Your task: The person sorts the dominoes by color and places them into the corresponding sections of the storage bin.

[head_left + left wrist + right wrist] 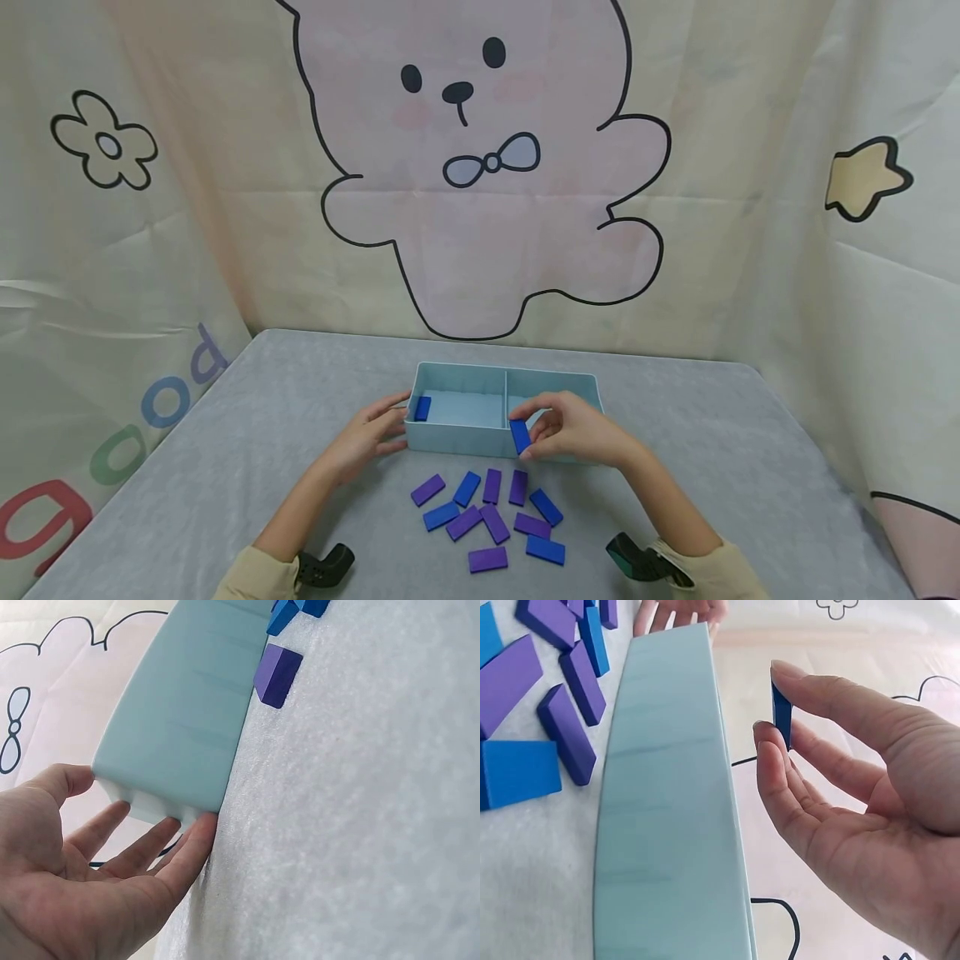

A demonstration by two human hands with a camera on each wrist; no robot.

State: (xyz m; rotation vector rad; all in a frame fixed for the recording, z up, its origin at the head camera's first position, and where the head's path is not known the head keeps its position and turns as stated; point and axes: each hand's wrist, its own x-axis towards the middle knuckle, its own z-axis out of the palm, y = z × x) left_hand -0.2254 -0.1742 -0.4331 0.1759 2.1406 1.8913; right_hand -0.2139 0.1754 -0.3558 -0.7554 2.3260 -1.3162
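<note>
A light-blue box (pixel 457 437) with one divider stands on the table. My left hand (pixel 369 437) is at its left end; in the left wrist view the fingertips touch the end wall and the thumb lies at the rim corner. One blue block (pixel 423 408) lies in the left compartment. Between thumb and fingers, my right hand (pixel 570 429) pinches another blue block (pixel 520 437), which overlaps the box's front wall near the divider in the head view. That hand hides much of the right compartment.
Several purple blocks (pixel 487 559) and blue blocks (pixel 545 550) are scattered on the grey tablecloth (pixel 337 367) in front of the box, between my forearms. A printed curtain (pixel 720 275) hangs behind the table and along its sides.
</note>
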